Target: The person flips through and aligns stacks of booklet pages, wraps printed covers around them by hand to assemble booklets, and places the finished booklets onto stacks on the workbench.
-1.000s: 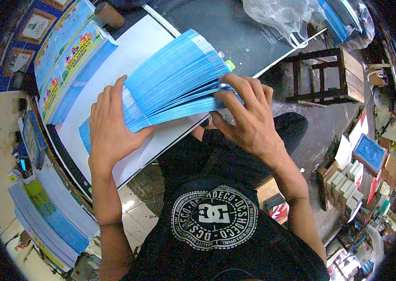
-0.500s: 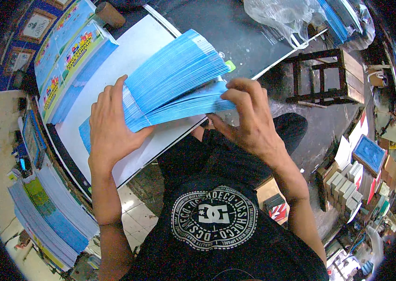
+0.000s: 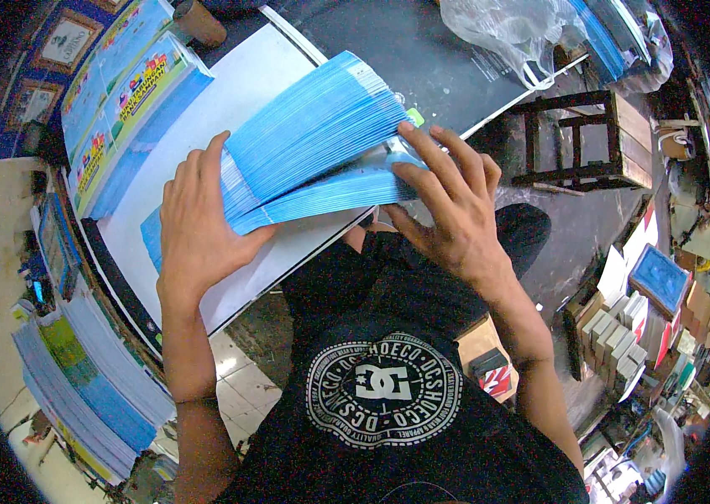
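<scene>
A thick stack of blue printed sheets [image 3: 313, 134] lies fanned out over the white board. My left hand [image 3: 199, 223] grips its left end, thumb along the near side and fingers over the far side. At the right end, the stack splits into a thick upper wedge and a thinner lower bundle, with a gap between them. My right hand [image 3: 451, 197] is at this gap, its index finger against the corner of the upper wedge. Another finger rests on the lower bundle's end, and the thumb is below it, so the bundle sits between them.
Stacked colourful printed sheets [image 3: 141, 101] stand at the board's far left, beside a brown cylinder [image 3: 199, 23]. The white board [image 3: 241, 63] lies on a dark table. A wooden stool [image 3: 628, 139] is to the right. More paper stacks [image 3: 94, 395] sit at lower left.
My right index finger has moved up to the upper wedge's corner, and the right fingers have spread. The lower bundle's gap has widened a little. My left hand stays in place.
</scene>
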`<state>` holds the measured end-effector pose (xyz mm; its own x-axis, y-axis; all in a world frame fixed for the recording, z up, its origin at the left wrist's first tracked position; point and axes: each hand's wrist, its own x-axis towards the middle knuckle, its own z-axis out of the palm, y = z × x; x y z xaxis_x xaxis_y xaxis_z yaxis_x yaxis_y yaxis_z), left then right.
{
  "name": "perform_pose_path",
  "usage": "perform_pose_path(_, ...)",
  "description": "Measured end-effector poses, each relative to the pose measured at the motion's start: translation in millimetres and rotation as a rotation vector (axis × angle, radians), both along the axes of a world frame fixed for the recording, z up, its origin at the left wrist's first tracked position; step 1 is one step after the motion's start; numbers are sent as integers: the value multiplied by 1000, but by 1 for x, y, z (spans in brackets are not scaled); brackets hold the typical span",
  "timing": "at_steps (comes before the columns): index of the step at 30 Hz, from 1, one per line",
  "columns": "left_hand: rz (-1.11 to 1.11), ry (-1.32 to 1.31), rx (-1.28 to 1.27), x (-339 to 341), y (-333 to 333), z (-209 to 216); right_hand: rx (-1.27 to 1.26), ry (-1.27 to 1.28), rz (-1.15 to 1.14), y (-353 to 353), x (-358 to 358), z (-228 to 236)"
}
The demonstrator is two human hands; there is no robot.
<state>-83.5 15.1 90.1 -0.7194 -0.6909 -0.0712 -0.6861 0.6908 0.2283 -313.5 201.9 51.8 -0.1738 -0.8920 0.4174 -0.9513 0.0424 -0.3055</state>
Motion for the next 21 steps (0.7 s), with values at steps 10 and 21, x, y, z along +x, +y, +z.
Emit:
perform_pose_path(10, 3, -4, 0, -1, 0, 1, -39, 21, -4, 1, 2, -2)
perform_pose_path(21, 27, -31, 31, -1, 1, 2, -36, -94, 73, -6, 0, 0)
